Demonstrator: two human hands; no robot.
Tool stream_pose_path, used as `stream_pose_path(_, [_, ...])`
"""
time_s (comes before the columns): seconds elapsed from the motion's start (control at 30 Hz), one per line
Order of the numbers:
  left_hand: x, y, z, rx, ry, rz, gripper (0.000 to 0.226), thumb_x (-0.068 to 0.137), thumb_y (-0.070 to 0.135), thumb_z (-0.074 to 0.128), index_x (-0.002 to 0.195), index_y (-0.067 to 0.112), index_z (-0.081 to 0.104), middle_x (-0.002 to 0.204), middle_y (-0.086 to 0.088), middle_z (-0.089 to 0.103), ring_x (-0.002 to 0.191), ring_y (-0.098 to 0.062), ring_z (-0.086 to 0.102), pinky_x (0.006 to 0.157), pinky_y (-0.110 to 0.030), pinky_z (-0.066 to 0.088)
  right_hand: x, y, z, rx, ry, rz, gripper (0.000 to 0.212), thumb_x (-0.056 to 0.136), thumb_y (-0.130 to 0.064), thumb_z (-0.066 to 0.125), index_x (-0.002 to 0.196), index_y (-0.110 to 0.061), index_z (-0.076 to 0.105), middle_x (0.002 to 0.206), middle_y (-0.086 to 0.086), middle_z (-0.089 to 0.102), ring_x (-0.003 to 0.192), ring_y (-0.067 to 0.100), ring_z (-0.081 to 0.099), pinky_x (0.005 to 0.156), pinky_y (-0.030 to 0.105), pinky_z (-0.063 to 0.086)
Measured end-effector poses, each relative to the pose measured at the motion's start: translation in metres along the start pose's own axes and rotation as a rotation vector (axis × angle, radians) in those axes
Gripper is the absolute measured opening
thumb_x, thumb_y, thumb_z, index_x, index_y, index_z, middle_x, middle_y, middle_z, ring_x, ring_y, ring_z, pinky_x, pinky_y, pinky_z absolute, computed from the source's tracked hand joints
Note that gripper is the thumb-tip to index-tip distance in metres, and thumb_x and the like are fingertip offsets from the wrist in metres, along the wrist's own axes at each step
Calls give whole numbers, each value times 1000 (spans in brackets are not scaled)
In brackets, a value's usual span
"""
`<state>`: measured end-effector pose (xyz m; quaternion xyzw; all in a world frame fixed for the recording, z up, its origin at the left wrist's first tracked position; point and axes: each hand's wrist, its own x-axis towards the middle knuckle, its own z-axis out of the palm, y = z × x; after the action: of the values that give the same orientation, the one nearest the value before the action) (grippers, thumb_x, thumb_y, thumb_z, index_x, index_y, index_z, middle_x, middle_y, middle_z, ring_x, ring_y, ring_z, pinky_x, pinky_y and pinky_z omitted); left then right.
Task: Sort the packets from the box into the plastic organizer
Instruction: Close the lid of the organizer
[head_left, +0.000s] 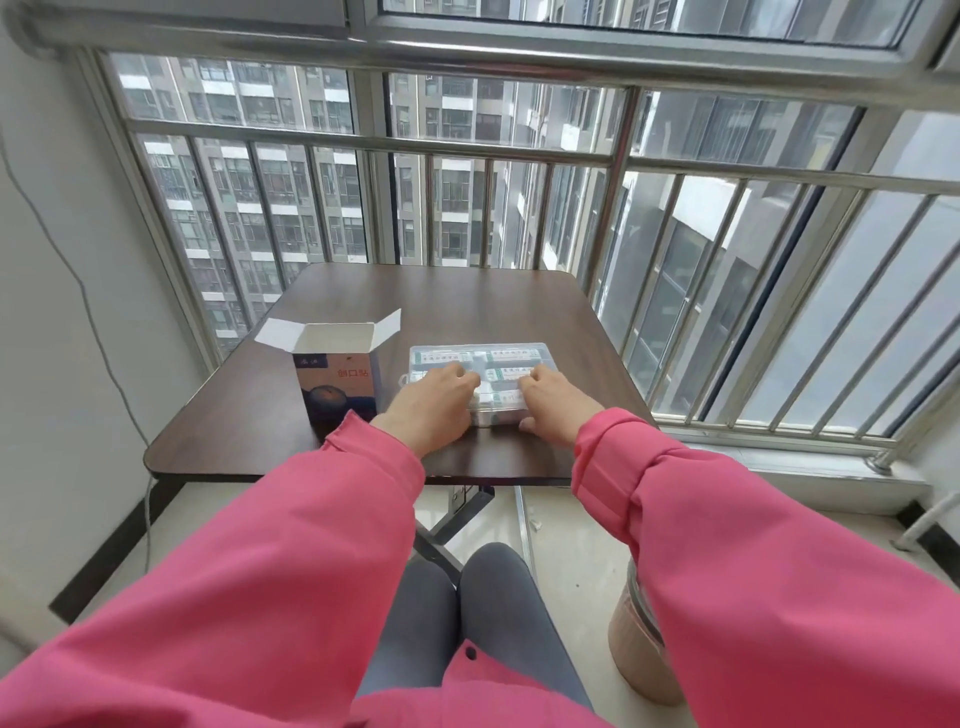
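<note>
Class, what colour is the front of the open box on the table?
Dark blue box front, white inside; seen in the head view.
</note>
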<state>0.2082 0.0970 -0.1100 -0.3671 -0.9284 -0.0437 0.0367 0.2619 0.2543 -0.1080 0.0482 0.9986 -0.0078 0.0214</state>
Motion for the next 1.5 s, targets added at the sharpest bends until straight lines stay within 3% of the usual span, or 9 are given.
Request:
stream_pose_path(0.13, [-10,-17,-19,-25,412,16,22,82,2,52,104,6,57,102,-13,57,92,-34,58,72,-41,48,6,-19,-11,169,27,12,41,91,-17,54,128,-3,45,130,17,42,123,34,43,103,38,35])
stream_pose_path(0.23, [-18,-45,-30,-5,684,-12,26,64,-7,63,87,1,55,84,-16,56,77,-35,55,62,-41,48,11,-49,-29,336,58,-86,61,91,-16,55,145,-9,27,136,19,41,128,31,38,103,31,27])
stream_pose_path(0.37, [-26,-70,-44,73,355,-319,37,79,14,58,114,3,50,112,-18,55,107,-37,50,85,-41,39,23,-90,-47,572,96,-183,76,89,-10,56,150,-22,13,137,18,45,124,29,47,102,32,35])
stream_pose_path(0.47, [-25,-82,-43,136,189,-301,30,90,21,48,119,15,51,110,-10,63,106,-33,57,90,-37,38,31,-109,-49,813,47,-153,73,89,-4,50,149,-28,16,138,16,45,115,23,53,96,32,42])
stream_pose_path(0.6, [-26,-76,-50,216,301,-182,22,97,17,41,114,17,55,109,-6,66,105,-28,60,90,-35,37,29,-120,-51,1173,49,-65,59,96,-12,45,148,-22,19,110,9,54,93,19,54,75,32,45])
stream_pose_path(0.77, [-38,-50,-71,95,488,133,17,95,15,47,100,14,63,98,-2,66,97,-26,62,82,-34,35,5,-102,-61,1382,184,97,46,99,-18,41,144,-17,28,108,7,55,80,20,60,71,34,52])
stream_pose_path(1.0, [-28,18,-76,-51,448,386,10,88,14,58,94,11,66,91,-6,66,88,-29,62,73,-30,35,-47,-39,-64,1330,444,229,36,93,1,44,126,-11,54,114,15,60,84,25,66,68,29,56])
stream_pose_path(1.17, [1,86,-70,-47,400,359,53,86,34,59,133,15,47,138,-10,43,128,-30,38,101,-42,33,-89,34,-52,1149,630,433,39,89,0,44,123,-15,58,121,10,60,106,29,62,84,43,56])
stream_pose_path(1.5, [62,277,4,-157,75,628,75,77,31,72,138,9,34,133,-14,43,122,-32,42,98,-42,39,-191,192,17,968,756,891,40,85,-4,45,119,-19,61,118,7,64,102,27,62,91,45,51])
